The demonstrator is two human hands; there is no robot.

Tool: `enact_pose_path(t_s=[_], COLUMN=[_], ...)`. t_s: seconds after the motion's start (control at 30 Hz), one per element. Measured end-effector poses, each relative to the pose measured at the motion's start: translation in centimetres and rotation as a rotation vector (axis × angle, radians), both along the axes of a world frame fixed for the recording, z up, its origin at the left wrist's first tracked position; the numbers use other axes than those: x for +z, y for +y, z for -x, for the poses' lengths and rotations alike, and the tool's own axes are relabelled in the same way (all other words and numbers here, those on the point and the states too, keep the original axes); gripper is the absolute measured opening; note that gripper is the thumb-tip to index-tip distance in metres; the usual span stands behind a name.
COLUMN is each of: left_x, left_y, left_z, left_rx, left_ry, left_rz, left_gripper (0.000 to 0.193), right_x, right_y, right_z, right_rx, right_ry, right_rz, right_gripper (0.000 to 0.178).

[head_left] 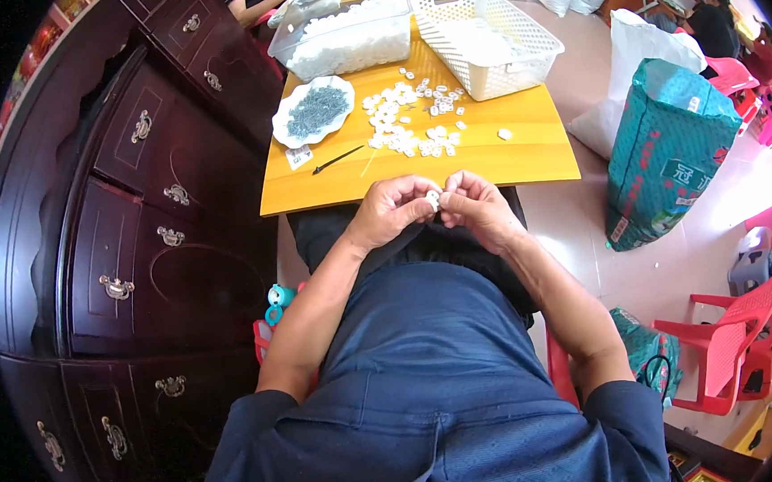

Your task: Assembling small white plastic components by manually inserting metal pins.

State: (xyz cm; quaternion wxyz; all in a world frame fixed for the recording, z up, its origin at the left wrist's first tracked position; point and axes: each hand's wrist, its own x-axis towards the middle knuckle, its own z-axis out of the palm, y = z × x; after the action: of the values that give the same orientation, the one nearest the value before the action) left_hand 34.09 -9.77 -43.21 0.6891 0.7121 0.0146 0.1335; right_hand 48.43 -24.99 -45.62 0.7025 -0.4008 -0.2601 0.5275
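My left hand point(391, 210) and my right hand point(480, 207) meet just off the near edge of the yellow table, above my lap. Between their fingertips they pinch one small white plastic piece point(432, 199); the fingers cover part of it. Beyond them, loose white plastic pieces point(388, 120) lie scattered on the tabletop, with a single white piece point(505, 134) apart at the right. A scalloped white plate point(283, 127) bears a heap of small grey metal parts point(318, 110), too fine to name. Near the plate rests a thin black stick-like tool point(337, 160).
At the table's point(524, 164) far side stand a clear bin point(345, 60) full of white pieces and a white perforated basket point(518, 78). Dark drawers point(172, 256) line the left. A green woven bag point(666, 154) and red chair point(724, 338) stand right. Another person's arm point(267, 6) shows across the table.
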Motion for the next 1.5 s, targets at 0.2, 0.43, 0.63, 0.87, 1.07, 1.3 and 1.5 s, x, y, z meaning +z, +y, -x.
enact_pose_path(t_s=[0.2,0.43,0.63,0.87,1.07,1.3,1.5], left_x=[-0.1,-0.4,-0.3,0.2,-0.8,-0.7,-1.2], left_y=[0.0,-0.1,0.3,0.3,0.3,-0.5,3.0], left_z=[0.0,0.1,0.1,0.0,-0.2,-0.9,-3.0], left_rx=[0.002,0.041,-0.019,-0.004,0.024,0.062,0.432], left_ry=[-0.021,-0.027,-0.014,0.042,0.010,0.007,0.062], left_rz=[-0.062,-0.078,0.045,0.010,-0.071,-0.006,-0.453], left_gripper=[0.017,0.015,0.019,0.020,0.018,0.018,0.020], right_x=[0.1,0.4,-0.1,0.0,0.2,0.0,1.7], right_y=[0.0,-0.1,0.1,0.1,0.1,0.0,-0.7], right_z=[0.1,0.6,0.3,0.1,0.1,-1.0,-4.8], right_rx=[-0.010,-0.015,-0.030,-0.040,-0.046,-0.088,-0.327], right_ry=[-0.002,-0.004,-0.031,-0.080,-0.087,-0.176,-0.895], right_rz=[-0.016,-0.046,-0.086,-0.085,-0.070,0.016,0.232], right_gripper=[0.010,0.011,0.012,0.013,0.011,0.011,0.018])
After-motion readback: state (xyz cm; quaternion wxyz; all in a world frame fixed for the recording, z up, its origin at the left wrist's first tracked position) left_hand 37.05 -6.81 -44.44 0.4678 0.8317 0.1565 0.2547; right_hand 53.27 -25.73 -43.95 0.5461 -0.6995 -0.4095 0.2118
